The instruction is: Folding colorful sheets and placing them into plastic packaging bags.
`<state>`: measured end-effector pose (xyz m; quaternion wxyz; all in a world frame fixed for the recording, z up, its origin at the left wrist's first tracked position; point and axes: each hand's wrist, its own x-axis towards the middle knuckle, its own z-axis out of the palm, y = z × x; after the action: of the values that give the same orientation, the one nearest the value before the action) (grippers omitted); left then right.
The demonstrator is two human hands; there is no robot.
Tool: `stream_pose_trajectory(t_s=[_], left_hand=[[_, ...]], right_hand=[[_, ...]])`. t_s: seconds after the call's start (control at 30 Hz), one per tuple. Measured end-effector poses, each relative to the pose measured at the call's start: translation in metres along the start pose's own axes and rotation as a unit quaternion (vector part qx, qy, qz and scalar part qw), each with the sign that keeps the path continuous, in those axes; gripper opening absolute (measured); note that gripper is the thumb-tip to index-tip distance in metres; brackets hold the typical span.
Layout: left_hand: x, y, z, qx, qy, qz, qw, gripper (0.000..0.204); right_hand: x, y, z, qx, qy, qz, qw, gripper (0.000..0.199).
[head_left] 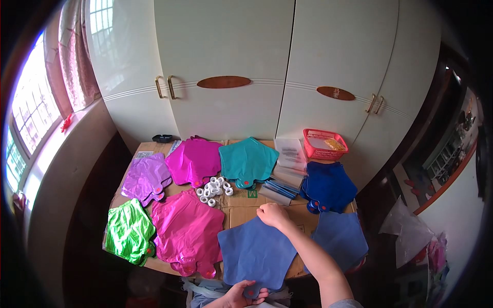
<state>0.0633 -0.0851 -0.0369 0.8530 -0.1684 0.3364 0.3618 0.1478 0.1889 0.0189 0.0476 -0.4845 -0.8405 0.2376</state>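
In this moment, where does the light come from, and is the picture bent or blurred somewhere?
Head view: daylight enters from the window at left, overexposed; glare shines on the green foil balloon and white wardrobe doors; the fisheye bends door edges near the rim; corners are black; the hands look sharp.

One head-worn fisheye view, looking down and forward from your own eye level, your forearms entering at the lower edge, the cardboard-covered table (241, 205) close below, white wardrobe doors (226, 61) beyond, straight lines bowing toward the dark rim.
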Motion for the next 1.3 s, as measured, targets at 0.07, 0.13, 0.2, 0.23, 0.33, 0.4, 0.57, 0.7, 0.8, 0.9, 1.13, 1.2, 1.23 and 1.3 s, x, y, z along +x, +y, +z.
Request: stream_pose_trajectory(t_s=[0.07, 0.13, 0.2, 0.23, 0.33, 0.4, 0.57, 0.7, 0.8, 0.9, 1.13, 1.2, 1.23, 1.3], left_hand=[[-0.003, 0.001, 0.010, -0.001, 0.037, 0.008, 0.999, 0.042], [-0.007, 0.001, 0.025, -0.004, 0.098, 0.022, 0.995, 0.042], [-0.003, 0.005, 0.014, -0.007, 0.027, 0.010, 1.000, 0.040], [-0.001, 0.006, 0.010, -0.008, -0.009, 0.004, 1.000, 0.039], [0.001, 0.007, 0.009, -0.033, -0.005, -0.016, 0.999, 0.035], [0.007, 0.007, 0.005, -0.016, -0.032, -0.017, 0.999, 0.033], [0.014, 0.003, 0.005, -0.035, -0.049, -0.040, 0.997, 0.031], [0.016, 0.001, 0.015, -0.065, -0.039, -0.059, 0.995, 0.028], [0.022, -0.002, 0.020, -0.073, -0.016, -0.042, 0.996, 0.026], [0.023, -0.002, 0.023, -0.091, -0.001, -0.035, 0.995, 0.025], [0.029, -0.004, 0.014, -0.100, -0.040, -0.030, 0.994, 0.025], [0.030, -0.004, 0.016, -0.097, -0.020, -0.027, 0.995, 0.025], [0.030, -0.004, 0.017, -0.095, -0.009, -0.027, 0.995, 0.025], [0.030, -0.004, 0.017, -0.106, -0.005, -0.034, 0.994, 0.026]], right_hand=[[0.005, 0.001, 0.002, -0.003, -0.021, 0.003, 1.000, 0.035], [0.008, 0.004, 0.001, 0.003, -0.021, -0.013, 1.000, 0.032], [0.010, 0.007, 0.002, 0.014, -0.013, -0.024, 1.000, 0.031], [0.011, 0.008, 0.003, 0.022, -0.004, -0.026, 0.999, 0.030], [0.010, 0.009, 0.003, 0.044, 0.010, -0.033, 0.998, 0.028], [0.010, 0.011, 0.003, 0.049, 0.014, -0.038, 0.998, 0.027], [0.013, 0.017, 0.004, 0.033, 0.018, -0.063, 0.997, 0.025], [0.013, 0.024, 0.003, 0.011, 0.044, -0.103, 0.994, 0.027], [0.013, 0.032, 0.009, 0.002, 0.085, -0.108, 0.991, 0.026], [0.008, 0.028, 0.012, -0.022, 0.137, -0.104, 0.985, 0.023], [-0.055, -0.007, 0.019, -0.011, 0.228, -0.233, 0.945, 0.022], [-0.070, -0.006, 0.033, -0.011, 0.211, -0.260, 0.942, 0.025], [-0.075, -0.005, 0.036, -0.016, 0.209, -0.269, 0.940, 0.026], [-0.080, 0.001, 0.043, -0.034, 0.191, -0.273, 0.942, 0.030]])
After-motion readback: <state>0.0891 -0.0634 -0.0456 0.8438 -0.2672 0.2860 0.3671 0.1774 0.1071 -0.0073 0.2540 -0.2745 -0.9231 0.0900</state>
